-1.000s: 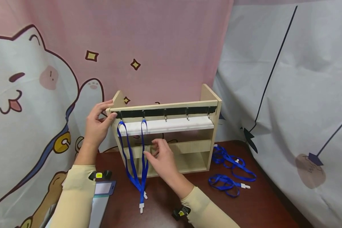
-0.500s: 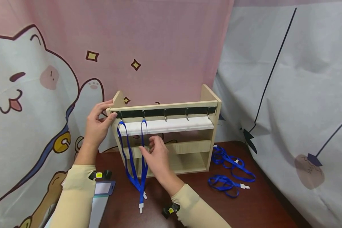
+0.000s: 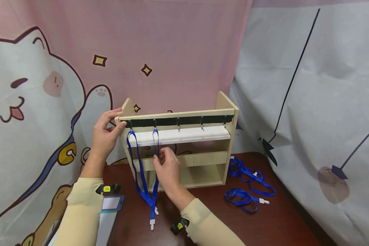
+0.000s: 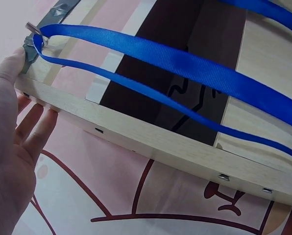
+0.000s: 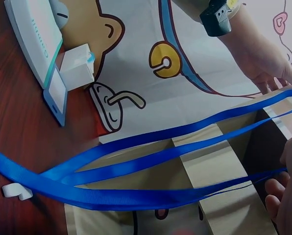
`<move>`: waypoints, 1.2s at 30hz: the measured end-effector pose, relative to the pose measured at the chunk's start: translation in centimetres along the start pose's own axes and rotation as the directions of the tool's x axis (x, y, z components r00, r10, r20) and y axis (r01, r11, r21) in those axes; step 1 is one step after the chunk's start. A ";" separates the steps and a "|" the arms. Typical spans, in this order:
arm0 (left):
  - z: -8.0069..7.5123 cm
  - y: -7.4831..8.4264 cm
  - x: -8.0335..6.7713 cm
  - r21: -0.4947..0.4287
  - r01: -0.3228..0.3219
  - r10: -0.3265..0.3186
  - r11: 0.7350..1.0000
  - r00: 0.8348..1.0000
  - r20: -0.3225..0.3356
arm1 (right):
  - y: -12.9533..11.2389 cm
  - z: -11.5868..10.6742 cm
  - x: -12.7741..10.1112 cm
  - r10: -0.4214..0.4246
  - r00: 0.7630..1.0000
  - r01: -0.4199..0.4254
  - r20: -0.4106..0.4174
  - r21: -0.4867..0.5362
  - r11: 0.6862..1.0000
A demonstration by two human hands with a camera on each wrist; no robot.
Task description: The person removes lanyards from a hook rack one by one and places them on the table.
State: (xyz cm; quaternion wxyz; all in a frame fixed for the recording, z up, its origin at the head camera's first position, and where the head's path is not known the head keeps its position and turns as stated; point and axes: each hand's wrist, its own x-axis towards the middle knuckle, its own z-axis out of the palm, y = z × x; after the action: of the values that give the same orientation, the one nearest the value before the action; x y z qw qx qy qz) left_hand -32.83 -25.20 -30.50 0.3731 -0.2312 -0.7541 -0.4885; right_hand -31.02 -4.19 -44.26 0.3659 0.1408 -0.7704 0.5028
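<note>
A small wooden shelf (image 3: 230, 143) stands on the table with a dark strip of metal hooks (image 3: 178, 125) along its top front. Two blue lanyards hang from the two leftmost hooks: the first lanyard (image 3: 142, 176) at the far left, the second lanyard (image 3: 155, 188) beside it. My left hand (image 3: 105, 133) holds the shelf's upper left corner, thumb in front and fingers against the outer side in the left wrist view. With thumb and fingertips, my right hand (image 3: 168, 168) pinches the second lanyard's strap below its hook. White clips (image 3: 152, 223) hang at the lanyards' lower ends.
To the right of the shelf lie more blue lanyards (image 3: 241, 198) with white clips on the brown table (image 3: 283, 222). At left, partly behind my left sleeve, are a blue-edged badge holder (image 3: 112, 203) and a white box (image 5: 36, 39). A printed cloth (image 3: 184, 51) hangs behind.
My right hand has moved slightly left to the second lanyard and closed its fingertips on the strap, drawing its two sides together. The left hand has stayed at the shelf corner.
</note>
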 end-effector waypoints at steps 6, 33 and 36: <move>0.0 -0.1 0.1 0.005 -0.006 0.006 1.000 1.000 0.002 | -0.1 -0.1 0.3 -0.018 1.000 0.019 -0.017 0.062 0.998; 0.1 -0.2 0.2 -0.023 -0.026 0.026 0.999 1.000 0.000 | -3.1 -7.9 3.8 -0.198 0.980 0.196 -0.009 0.183 0.963; 0.1 -1.2 0.3 -0.020 -0.021 0.021 1.000 1.000 -0.003 | -3.1 -9.1 4.4 -0.209 0.978 0.203 0.011 0.195 0.959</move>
State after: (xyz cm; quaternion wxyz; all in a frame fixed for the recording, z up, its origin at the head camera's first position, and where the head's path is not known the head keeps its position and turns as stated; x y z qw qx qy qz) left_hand -33.88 -25.61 -30.95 0.3769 -0.2419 -0.7464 -0.4923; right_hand -28.38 3.05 -36.99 0.3886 0.2630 -0.7048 0.5321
